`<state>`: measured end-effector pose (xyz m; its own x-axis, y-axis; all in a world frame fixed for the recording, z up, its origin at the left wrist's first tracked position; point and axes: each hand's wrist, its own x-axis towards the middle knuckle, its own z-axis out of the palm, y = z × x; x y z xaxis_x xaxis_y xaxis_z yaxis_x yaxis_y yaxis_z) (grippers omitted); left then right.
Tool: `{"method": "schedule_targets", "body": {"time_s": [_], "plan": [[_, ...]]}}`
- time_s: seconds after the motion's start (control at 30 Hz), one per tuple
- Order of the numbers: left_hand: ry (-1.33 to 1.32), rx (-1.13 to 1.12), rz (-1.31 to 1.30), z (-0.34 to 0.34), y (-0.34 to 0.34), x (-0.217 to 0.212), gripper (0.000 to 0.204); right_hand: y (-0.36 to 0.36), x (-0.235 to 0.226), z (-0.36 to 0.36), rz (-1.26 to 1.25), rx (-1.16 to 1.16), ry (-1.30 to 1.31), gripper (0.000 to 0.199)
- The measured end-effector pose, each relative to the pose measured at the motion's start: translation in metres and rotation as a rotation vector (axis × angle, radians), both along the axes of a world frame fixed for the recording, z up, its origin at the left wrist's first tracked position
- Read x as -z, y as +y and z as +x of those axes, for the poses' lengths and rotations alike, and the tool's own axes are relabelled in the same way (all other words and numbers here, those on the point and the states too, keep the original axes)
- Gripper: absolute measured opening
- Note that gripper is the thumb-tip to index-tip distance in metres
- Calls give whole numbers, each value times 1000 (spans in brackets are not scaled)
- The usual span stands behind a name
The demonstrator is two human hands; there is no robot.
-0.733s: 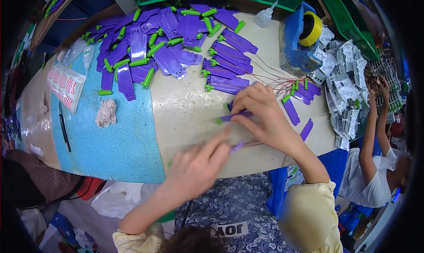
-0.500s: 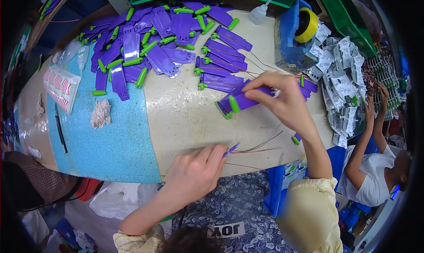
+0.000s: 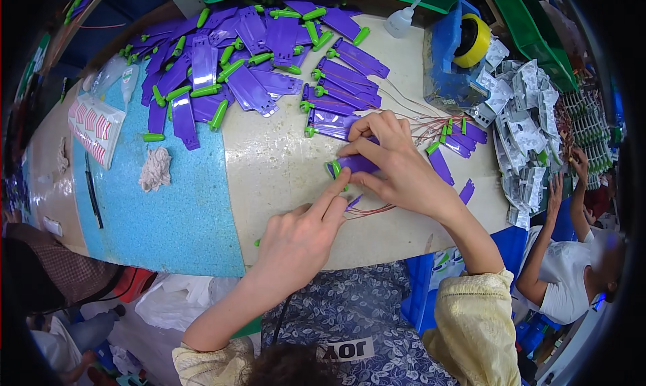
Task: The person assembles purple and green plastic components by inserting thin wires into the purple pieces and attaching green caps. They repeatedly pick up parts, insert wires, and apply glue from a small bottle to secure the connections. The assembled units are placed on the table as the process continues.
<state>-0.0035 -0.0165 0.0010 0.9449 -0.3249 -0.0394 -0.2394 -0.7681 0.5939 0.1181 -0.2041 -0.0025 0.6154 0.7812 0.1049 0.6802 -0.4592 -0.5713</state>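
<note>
Flat on the bench in front of me lies a purple plastic panel (image 3: 357, 164) with a green peg-like piece (image 3: 336, 168) at its left end. My right hand (image 3: 404, 167) grips the panel from the right, fingers closed along its far and near edges. My left hand (image 3: 293, 241) presses its index fingertip at the green piece. A small purple part (image 3: 354, 201) with thin red-brown wires (image 3: 377, 210) sticks out from the closed fingers of that hand. Its inner end is hidden. Beyond, several purple panels with green ends (image 3: 346, 76) lie in a row, wires trailing right.
A heap of purple and green parts (image 3: 249, 32) fills the far left. A blue tape dispenser (image 3: 437, 56) with yellow tape (image 3: 476, 41) and a white dropper bottle (image 3: 400, 24) stand far right, by grey-white housings (image 3: 521, 123). A crumpled cloth (image 3: 155, 170) lies left. A co-worker's hands (image 3: 565, 177) are rightmost.
My right hand has lowered the purple panel onto the bench and moved left. My left hand has reached forward, its index finger now at the green piece.
</note>
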Motion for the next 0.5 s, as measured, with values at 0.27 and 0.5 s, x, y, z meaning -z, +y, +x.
{"method": "schedule_targets", "body": {"time_s": [0.27, 0.5], "plan": [[217, -362, -313, -12, 18, -11, 23, 2, -18, -28, 280, 179, 547, 31], [326, -287, -761, -2, 12, -21, 34, 2, -29, -56, 414, 272, 614, 22]]}}
